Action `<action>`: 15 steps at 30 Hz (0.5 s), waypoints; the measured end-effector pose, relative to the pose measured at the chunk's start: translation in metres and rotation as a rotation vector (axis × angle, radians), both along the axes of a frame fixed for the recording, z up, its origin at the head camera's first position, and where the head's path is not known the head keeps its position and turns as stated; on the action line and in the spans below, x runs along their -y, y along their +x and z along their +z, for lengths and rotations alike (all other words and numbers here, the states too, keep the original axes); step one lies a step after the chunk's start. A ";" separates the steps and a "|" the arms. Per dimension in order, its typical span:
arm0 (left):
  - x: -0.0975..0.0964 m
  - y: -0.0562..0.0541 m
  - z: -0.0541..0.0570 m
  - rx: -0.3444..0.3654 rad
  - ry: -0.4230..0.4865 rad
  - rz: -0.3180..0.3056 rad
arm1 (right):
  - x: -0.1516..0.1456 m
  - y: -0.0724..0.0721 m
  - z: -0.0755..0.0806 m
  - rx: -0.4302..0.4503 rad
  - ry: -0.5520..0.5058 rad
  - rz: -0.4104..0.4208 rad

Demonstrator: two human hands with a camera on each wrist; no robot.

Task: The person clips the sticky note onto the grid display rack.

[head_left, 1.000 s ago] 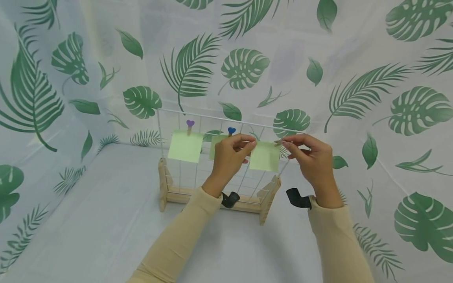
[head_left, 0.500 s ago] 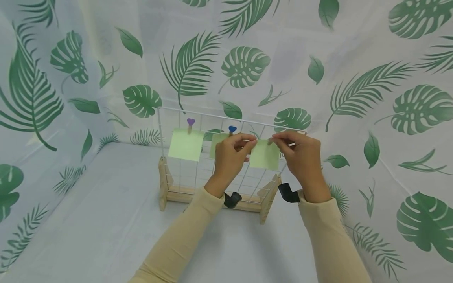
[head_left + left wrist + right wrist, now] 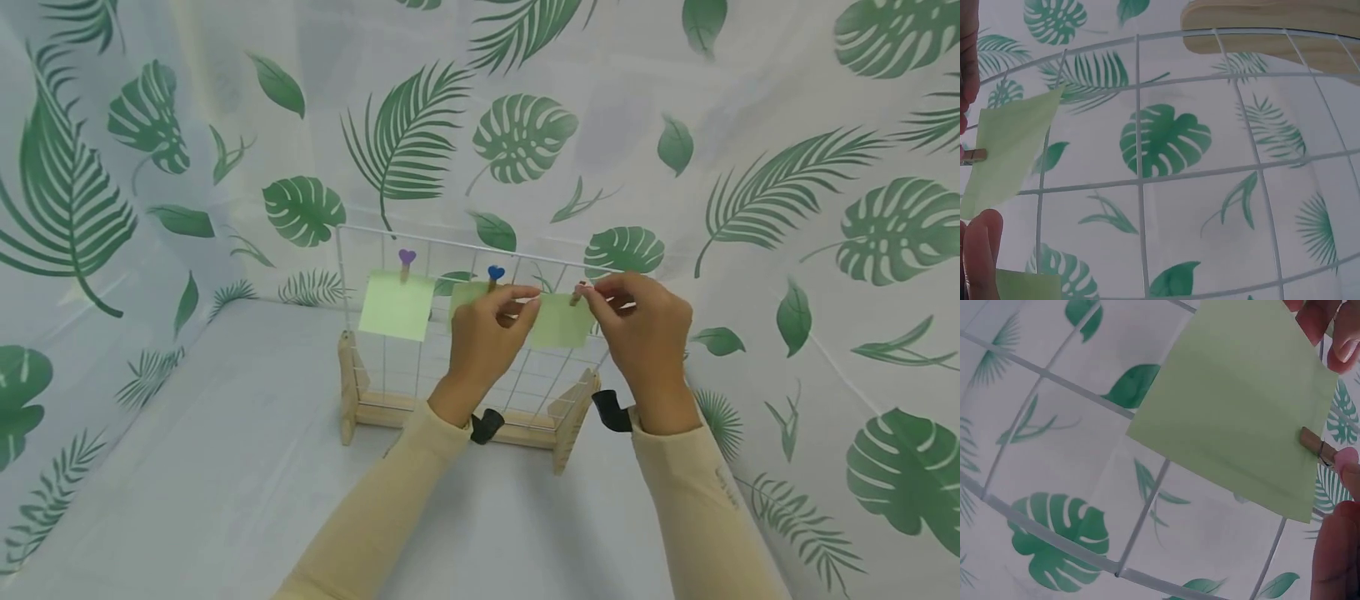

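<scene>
My left hand (image 3: 487, 337) pinches the top left corner of a pale green paper note (image 3: 561, 323) in front of the wire grid (image 3: 1140, 182). My right hand (image 3: 645, 329) pinches a small wooden clothespin (image 3: 1314, 441) with a pink end, whose tip lies over the note's top edge. Whether the clothespin also bites a grid wire cannot be told. Further left, another green note (image 3: 396, 307) hangs under a clothespin with a purple heart (image 3: 407, 257). Between them a third note (image 3: 463, 298), under a blue-heart clothespin (image 3: 496, 273), is partly hidden by my left hand.
The grid stands upright in a wooden base (image 3: 386, 412) with two side feet on a white surface (image 3: 225, 433). Behind and beside it hangs a white sheet printed with green leaves (image 3: 615, 125). Black wrist mounts (image 3: 613, 410) stick out near the base.
My right hand has shifted left along the note's top edge, and the clothespin now stands more upright with its pink end showing. The note has tilted slightly. My left hand has barely moved.
</scene>
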State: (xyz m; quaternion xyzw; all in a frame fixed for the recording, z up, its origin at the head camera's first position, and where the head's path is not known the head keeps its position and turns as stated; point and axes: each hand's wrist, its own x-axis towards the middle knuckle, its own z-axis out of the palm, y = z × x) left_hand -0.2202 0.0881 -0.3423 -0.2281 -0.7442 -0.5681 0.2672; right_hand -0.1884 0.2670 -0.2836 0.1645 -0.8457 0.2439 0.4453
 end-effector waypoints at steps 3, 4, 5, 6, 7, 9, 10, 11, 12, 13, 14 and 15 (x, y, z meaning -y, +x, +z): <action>0.008 0.007 -0.003 -0.067 -0.052 0.031 | -0.002 0.002 -0.008 -0.081 -0.029 0.007; 0.012 0.010 -0.005 -0.095 -0.073 0.048 | -0.003 0.004 -0.011 -0.104 -0.037 0.009; 0.016 0.013 -0.007 -0.129 -0.097 0.071 | -0.004 0.006 -0.015 -0.120 -0.043 0.006; 0.021 0.017 -0.009 -0.170 -0.124 0.099 | -0.005 0.009 -0.019 -0.130 -0.047 0.001; 0.026 0.021 -0.012 -0.215 -0.147 0.136 | -0.006 0.012 -0.023 -0.133 -0.055 -0.004; 0.037 0.029 -0.019 -0.304 -0.174 0.219 | -0.009 0.020 -0.033 -0.119 -0.062 -0.017; 0.044 0.034 -0.022 -0.337 -0.183 0.263 | -0.011 0.024 -0.038 -0.104 -0.061 -0.024; 0.051 0.039 -0.026 -0.363 -0.189 0.305 | -0.013 0.028 -0.043 -0.085 -0.060 -0.029; 0.058 0.044 -0.031 -0.382 -0.193 0.341 | -0.015 0.033 -0.049 -0.061 -0.051 -0.036; 0.065 0.050 -0.036 -0.388 -0.197 0.369 | -0.018 0.038 -0.056 -0.033 -0.041 -0.042; 0.073 0.055 -0.041 -0.382 -0.209 0.391 | -0.020 0.044 -0.062 -0.006 -0.031 -0.052; 0.081 0.060 -0.046 -0.369 -0.227 0.411 | -0.022 0.050 -0.068 0.022 -0.027 -0.060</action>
